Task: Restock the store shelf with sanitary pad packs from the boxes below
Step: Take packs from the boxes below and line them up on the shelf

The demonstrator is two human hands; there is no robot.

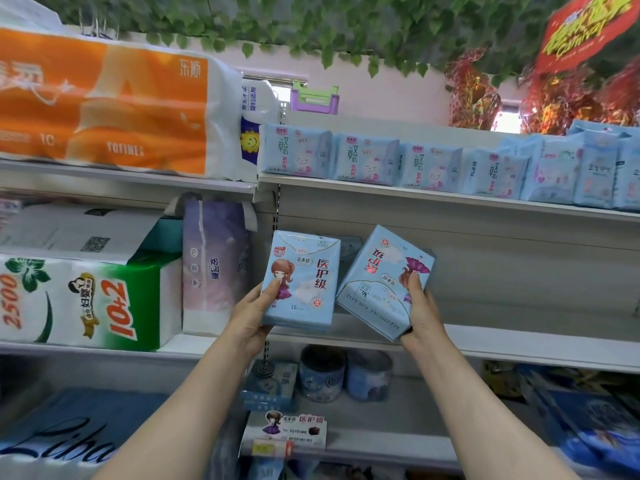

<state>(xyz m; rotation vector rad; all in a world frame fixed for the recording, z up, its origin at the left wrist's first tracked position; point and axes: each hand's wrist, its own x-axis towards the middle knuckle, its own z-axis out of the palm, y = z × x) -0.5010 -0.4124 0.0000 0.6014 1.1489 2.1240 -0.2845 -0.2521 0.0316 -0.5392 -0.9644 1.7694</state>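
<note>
Two pad packs up at the shelf

My left hand [254, 315] grips an upright light-blue plastic pad pack [300, 282]; my right hand [420, 315] clamps a tilted, upside-down one [382, 280] just beside it, above the white shelf [519, 344].

We're in a shop, prob. a small grocery: white metal tiered shelves [450, 199] w/ a row of pale-blue plastic pad packs [363, 161], orange-and-white tissue-roll bundles [104, 102], a red hanging promo sign [581, 26] overhead.
</note>
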